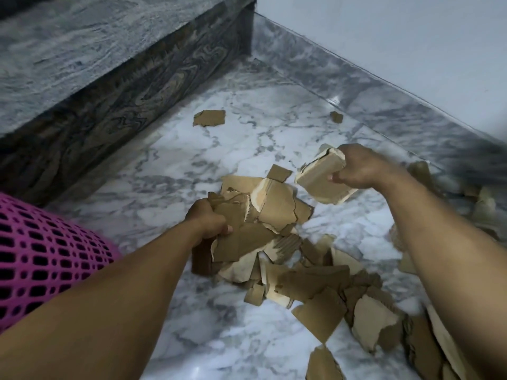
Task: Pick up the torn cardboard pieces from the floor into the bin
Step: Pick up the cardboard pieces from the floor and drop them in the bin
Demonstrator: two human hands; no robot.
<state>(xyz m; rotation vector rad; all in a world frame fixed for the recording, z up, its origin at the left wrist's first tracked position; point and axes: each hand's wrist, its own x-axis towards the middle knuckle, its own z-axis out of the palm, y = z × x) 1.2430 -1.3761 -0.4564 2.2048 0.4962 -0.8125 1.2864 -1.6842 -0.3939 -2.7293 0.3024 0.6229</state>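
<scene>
A white marble floor [170, 171] veined in grey filled the corner, bounded by a dark stone step [115, 86] on one side and a pale wall [397, 37] with a grey marble skirting [370, 91] on the other. A pink mesh bin [41, 259] stood at the left edge, beside the person's left forearm. Torn cardboard pieces [315, 281] lay heaped on the floor between the two arms, trailing off toward the lower right. The left hand [208, 220], its grip clamped on a bunch of cardboard scraps [241, 242], held them just above the heap. The right hand [359, 168], raised nearer the skirting, had its grip curled tight around a folded cardboard chunk [321, 179]. Well apart from the heap, a lone flat piece [209, 118] lay near the step, and a small scrap [336, 116] sat close to the skirting.
</scene>
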